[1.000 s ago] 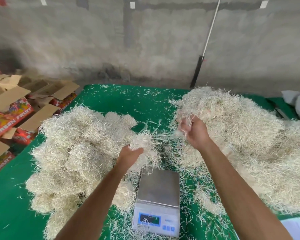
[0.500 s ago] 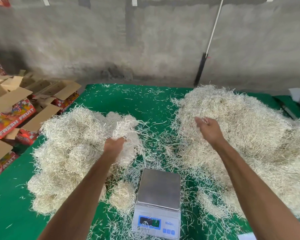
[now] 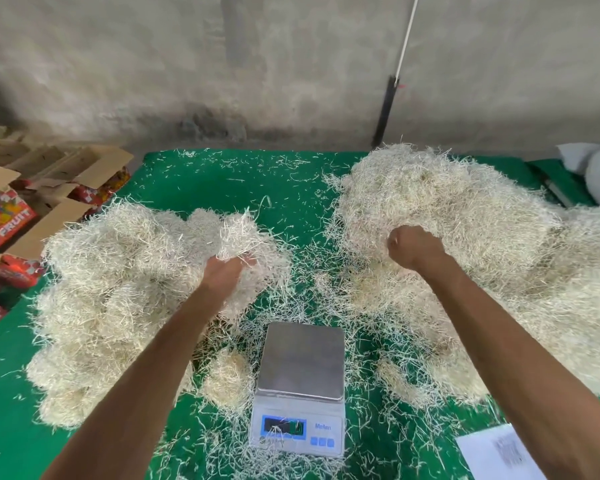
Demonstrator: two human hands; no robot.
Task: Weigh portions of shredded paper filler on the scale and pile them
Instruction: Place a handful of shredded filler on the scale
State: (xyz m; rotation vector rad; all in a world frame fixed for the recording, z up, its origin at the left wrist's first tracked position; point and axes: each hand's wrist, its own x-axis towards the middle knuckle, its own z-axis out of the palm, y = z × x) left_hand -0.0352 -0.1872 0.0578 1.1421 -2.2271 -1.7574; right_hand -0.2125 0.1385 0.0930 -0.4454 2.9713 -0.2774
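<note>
Left hand point(image 3: 226, 271) grip holds filler clump point(image 3: 246, 237) at left pile point(image 3: 118, 278) edge; right hand point(image 3: 413, 249) grip clutches right pile point(image 3: 482, 237); scale point(image 3: 300, 386) between, pan bare.

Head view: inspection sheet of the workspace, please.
Surface: green mat, strewn with loose shreds.
Job's things: scale, platform bare; left pile; right pile.
Clutter: paper sheet at near right.
Hands: left hand holds a clump at the left pile; right hand curled into the right pile.
Cables: nothing seen.
Surroundings: concrete wall; open fruit cartons left; pole leaning on wall.
</note>
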